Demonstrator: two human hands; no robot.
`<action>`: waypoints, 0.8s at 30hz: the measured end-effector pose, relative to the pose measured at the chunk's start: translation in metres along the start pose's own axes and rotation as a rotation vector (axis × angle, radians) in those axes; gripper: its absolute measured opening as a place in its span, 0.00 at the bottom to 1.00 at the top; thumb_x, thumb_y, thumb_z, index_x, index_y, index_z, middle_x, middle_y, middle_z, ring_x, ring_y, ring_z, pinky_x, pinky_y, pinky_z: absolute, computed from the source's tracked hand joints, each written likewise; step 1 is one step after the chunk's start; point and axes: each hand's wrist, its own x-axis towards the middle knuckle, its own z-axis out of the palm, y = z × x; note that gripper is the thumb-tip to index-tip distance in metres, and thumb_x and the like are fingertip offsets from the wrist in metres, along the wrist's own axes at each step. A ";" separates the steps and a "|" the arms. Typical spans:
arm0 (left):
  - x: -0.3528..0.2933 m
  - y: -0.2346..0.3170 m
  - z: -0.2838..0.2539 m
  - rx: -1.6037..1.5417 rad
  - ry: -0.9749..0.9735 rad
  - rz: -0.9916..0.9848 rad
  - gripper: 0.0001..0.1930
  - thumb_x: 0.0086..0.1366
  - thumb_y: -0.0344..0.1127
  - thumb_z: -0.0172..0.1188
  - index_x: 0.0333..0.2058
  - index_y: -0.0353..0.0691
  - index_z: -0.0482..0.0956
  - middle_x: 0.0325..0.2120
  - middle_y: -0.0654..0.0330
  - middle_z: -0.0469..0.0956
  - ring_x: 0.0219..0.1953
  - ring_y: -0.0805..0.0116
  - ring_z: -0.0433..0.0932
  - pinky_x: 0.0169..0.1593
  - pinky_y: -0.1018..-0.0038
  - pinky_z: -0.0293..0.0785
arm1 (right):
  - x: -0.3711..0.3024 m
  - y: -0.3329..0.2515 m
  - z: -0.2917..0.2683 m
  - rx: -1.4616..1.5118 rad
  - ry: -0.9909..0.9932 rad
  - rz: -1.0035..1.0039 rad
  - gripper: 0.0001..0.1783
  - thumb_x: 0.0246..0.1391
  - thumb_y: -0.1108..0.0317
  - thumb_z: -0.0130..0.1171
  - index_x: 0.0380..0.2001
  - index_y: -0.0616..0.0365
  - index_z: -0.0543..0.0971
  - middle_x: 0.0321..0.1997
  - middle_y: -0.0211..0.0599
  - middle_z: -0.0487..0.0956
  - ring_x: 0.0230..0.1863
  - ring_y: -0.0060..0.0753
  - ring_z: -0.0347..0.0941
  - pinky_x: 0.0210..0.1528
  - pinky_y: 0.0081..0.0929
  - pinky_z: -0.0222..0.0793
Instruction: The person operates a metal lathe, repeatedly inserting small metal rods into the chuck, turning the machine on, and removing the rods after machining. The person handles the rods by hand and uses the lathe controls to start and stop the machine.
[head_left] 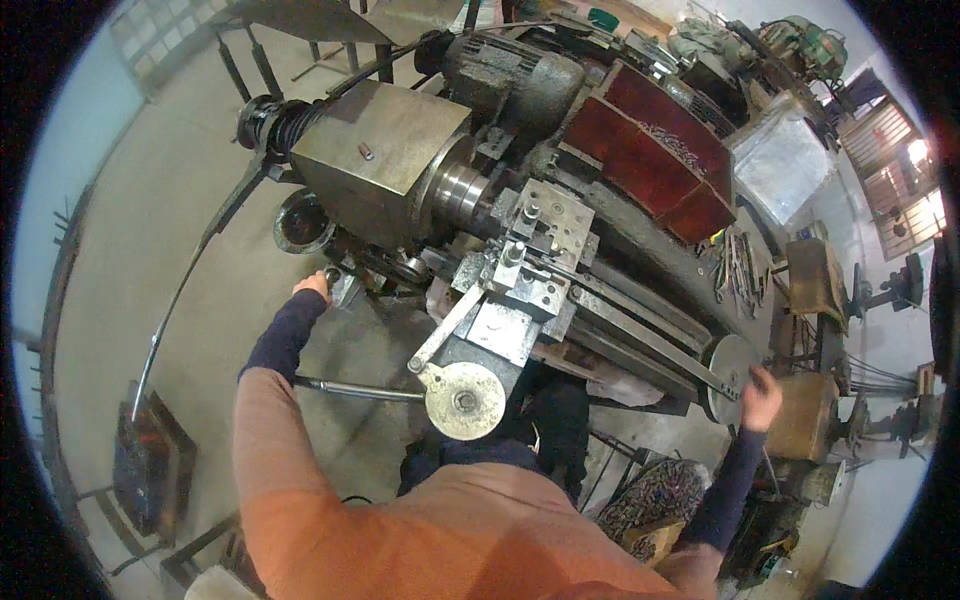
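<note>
I face a lathe-like machine with a boxy metal headstock, a shiny round spindle and a bolted tool block. Below the headstock my left hand is closed round a small metal handle, mostly covered by the fingers. At the machine's right end my right hand is at the rim of a round metal disc. Its fingers look curled, but what they hold is too small and blurred to make out. A pale round dial sits close to my body, with a flat metal lever above it.
A red-brown tray with small metal pieces stands behind the tool block. Several wrenches lie to its right. A long rod slants down to a dark floor block at left. A heap of small parts sits low right.
</note>
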 end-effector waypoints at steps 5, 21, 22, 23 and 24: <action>-0.014 -0.019 -0.036 -0.082 0.040 0.053 0.18 0.53 0.44 0.56 0.41 0.41 0.73 0.35 0.52 0.77 0.39 0.53 0.76 0.43 0.61 0.72 | 0.091 -0.249 0.086 0.334 -0.377 -0.481 0.22 0.33 0.71 0.53 0.38 0.65 0.77 0.38 0.43 0.78 0.41 0.32 0.74 0.48 0.26 0.65; -0.285 -0.134 -0.117 -0.269 0.648 -0.593 0.32 0.59 0.65 0.35 0.39 0.43 0.75 0.35 0.47 0.76 0.40 0.46 0.73 0.43 0.58 0.67 | 0.092 -0.424 0.282 -0.060 -0.793 -0.629 0.18 0.27 0.63 0.57 0.24 0.65 0.79 0.29 0.56 0.77 0.35 0.51 0.76 0.41 0.36 0.72; -0.300 -0.107 -0.131 -0.264 0.593 -0.659 0.32 0.59 0.66 0.35 0.36 0.41 0.75 0.33 0.48 0.76 0.38 0.47 0.74 0.41 0.58 0.68 | 0.091 -0.426 0.283 -0.044 -0.804 -0.620 0.18 0.27 0.63 0.57 0.24 0.66 0.79 0.29 0.56 0.77 0.35 0.50 0.76 0.41 0.36 0.72; -0.307 -0.091 -0.130 -0.273 0.521 -0.719 0.30 0.58 0.64 0.39 0.34 0.41 0.74 0.32 0.48 0.76 0.38 0.47 0.74 0.40 0.58 0.68 | 0.092 -0.428 0.285 -0.053 -0.846 -0.654 0.19 0.27 0.62 0.59 0.25 0.65 0.79 0.30 0.56 0.77 0.35 0.50 0.76 0.41 0.36 0.72; -0.311 -0.077 -0.126 -0.288 0.441 -0.772 0.28 0.58 0.63 0.42 0.32 0.40 0.74 0.31 0.48 0.76 0.37 0.48 0.75 0.39 0.58 0.68 | 0.090 -0.432 0.283 -0.079 -0.796 -0.645 0.19 0.27 0.62 0.59 0.25 0.65 0.79 0.29 0.56 0.77 0.35 0.49 0.76 0.41 0.36 0.72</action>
